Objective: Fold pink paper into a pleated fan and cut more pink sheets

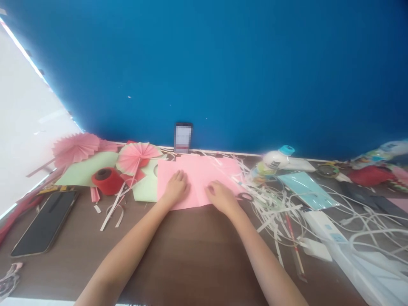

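A sheet of pink paper (199, 170) lies on the brown table before me. My left hand (176, 187) rests flat on its left half, fingers stretched out and holding nothing. On the right half, my right hand (220, 196) is closed, its fingers bent and pressed together at the paper's surface; the fingertips are blurred. Beside the right wrist are the dark handles of scissors (245, 196). Pale green paper (145, 187) shows from under the pink sheet's left side.
Left are pink paper fans (138, 157), a red thread spool (107, 180) and a phone (44, 223). Another phone (183, 138) leans on the blue wall. Right are paper strips (270, 208), a glue bottle (274, 160), a teal packet (308, 190), a power strip (331, 231) and white cables (366, 233).
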Tool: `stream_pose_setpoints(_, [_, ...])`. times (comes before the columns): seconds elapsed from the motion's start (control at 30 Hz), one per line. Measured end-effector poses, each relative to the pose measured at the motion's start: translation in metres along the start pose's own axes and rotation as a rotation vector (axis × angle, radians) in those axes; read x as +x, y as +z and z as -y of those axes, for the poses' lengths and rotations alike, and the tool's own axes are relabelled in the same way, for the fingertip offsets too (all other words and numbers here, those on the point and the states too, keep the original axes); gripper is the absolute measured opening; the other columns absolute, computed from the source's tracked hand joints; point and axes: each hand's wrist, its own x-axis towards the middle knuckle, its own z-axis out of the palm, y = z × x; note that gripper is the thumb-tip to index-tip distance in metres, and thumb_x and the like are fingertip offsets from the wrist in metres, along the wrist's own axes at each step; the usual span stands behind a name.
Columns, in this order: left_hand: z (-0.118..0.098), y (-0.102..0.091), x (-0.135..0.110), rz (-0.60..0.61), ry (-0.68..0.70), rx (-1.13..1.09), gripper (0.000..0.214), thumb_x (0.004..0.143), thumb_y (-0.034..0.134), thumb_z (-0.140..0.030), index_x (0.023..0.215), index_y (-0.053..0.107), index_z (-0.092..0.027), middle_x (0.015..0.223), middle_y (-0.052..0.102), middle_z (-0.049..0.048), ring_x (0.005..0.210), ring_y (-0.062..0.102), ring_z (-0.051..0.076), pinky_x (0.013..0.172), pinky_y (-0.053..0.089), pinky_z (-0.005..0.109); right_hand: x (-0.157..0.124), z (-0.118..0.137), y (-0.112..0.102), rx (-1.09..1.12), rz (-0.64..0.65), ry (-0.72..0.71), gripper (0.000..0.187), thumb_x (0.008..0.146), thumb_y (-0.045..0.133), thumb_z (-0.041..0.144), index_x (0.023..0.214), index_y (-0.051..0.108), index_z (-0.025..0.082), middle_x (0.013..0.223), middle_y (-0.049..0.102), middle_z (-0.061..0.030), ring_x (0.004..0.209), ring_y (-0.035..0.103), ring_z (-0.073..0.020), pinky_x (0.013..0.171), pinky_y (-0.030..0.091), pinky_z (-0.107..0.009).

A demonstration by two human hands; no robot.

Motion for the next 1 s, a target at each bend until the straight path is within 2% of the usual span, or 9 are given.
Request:
stream_pose_setpoints(0.1, [-0.001,0.000,0.000,0.039,-0.015,-0.020,0.050,0.088,0.027,-0.033,0.126,0.038,-0.004,0.134,0.036,0.0193,0.126,0.029,0.029,0.101,0.025,0.040,-0.027,0.006,-0.007,0.219,0.180,0.187,0.031,0.081,0.043,0.040,0.060,0.050,0.018,0.057,0.057,-0.0032,0.058,0.057,-0.0163,0.057,0.042,-0.028])
stream_pose_setpoints(0.17, [-0.001,-0.002,-0.001,0.061,-0.020,-0.028,0.050,0.088,0.025,-0.033,0.127,0.037,-0.003,0.135,0.034,0.0196,0.126,0.028,0.028,0.101,0.024,0.040,-0.041,0.007,-0.003,0.551,0.265,0.272,0.030,0.080,0.045,0.043,0.068,0.050,0.017,0.058,0.058,-0.0031,0.056,0.059,-0.0155,0.057,0.046,-0.027])
stream_pose_setpoints(0.27, [-0.005,-0.009,-0.003,0.079,-0.021,-0.012,0.049,0.087,0.027,-0.033,0.126,0.037,-0.004,0.134,0.035,0.0205,0.125,0.030,0.028,0.099,0.026,0.040,-0.051,0.007,0.011,1.017,0.202,0.395,0.028,0.076,0.053,0.039,0.092,0.046,0.017,0.071,0.061,-0.0048,0.064,0.064,-0.0168,0.064,0.052,-0.030])
stream_pose_setpoints(0.33, [-0.011,-0.017,-0.006,0.098,-0.022,0.020,0.047,0.086,0.030,-0.031,0.124,0.039,-0.004,0.131,0.038,0.0221,0.121,0.035,0.029,0.094,0.031,0.041,-0.053,0.004,0.022,1.145,0.073,0.432,0.036,0.074,0.057,0.036,0.101,0.041,0.019,0.075,0.061,-0.0047,0.068,0.065,-0.0180,0.069,0.053,-0.033])
stream_pose_setpoints(0.53, [-0.042,-0.050,-0.031,0.224,-0.081,0.141,0.040,0.083,0.038,-0.025,0.115,0.047,-0.003,0.110,0.051,0.0283,0.101,0.049,0.036,0.075,0.038,0.043,-0.053,-0.005,0.043,1.001,-0.268,0.319,0.046,0.068,0.058,0.034,0.108,0.037,0.021,0.090,0.057,-0.0063,0.081,0.063,-0.0209,0.076,0.051,-0.038])
stream_pose_setpoints(0.67, [-0.063,-0.073,-0.055,0.360,-0.059,0.162,0.034,0.079,0.037,-0.014,0.109,0.051,-0.002,0.089,0.059,0.0241,0.087,0.055,0.033,0.066,0.037,0.037,-0.049,-0.009,0.046,0.908,-0.336,0.219,0.046,0.071,0.049,0.021,0.114,0.033,0.019,0.106,0.054,-0.0130,0.093,0.060,-0.0222,0.077,0.050,-0.038])
stream_pose_setpoints(0.77, [-0.073,-0.087,-0.074,0.488,0.068,0.130,0.033,0.077,0.038,-0.011,0.105,0.054,-0.005,0.084,0.061,0.0198,0.080,0.058,0.029,0.065,0.038,0.036,-0.038,-0.019,0.042,0.876,-0.280,0.154,0.054,0.071,0.045,0.016,0.122,0.026,0.019,0.112,0.054,-0.0152,0.100,0.057,-0.0228,0.076,0.050,-0.038])
stream_pose_setpoints(0.87, [-0.076,-0.096,-0.086,0.555,0.193,0.013,0.029,0.081,0.037,-0.023,0.098,0.058,-0.012,0.087,0.063,0.0162,0.078,0.059,0.028,0.063,0.040,0.036,-0.022,-0.033,0.027,0.872,-0.160,0.074,0.059,0.071,0.045,0.016,0.126,0.024,0.020,0.117,0.052,-0.0147,0.098,0.058,-0.0213,0.076,0.049,-0.039])
stream_pose_setpoints(1.0, [-0.070,-0.102,-0.074,0.439,0.269,-0.125,0.027,0.082,0.036,-0.030,0.092,0.059,-0.021,0.084,0.064,0.0091,0.081,0.059,0.026,0.066,0.043,0.036,0.002,-0.039,-0.009,0.800,0.156,-0.112,0.056,0.066,0.051,0.013,0.120,0.038,0.018,0.113,0.057,-0.0110,0.096,0.058,-0.0198,0.079,0.047,-0.036])
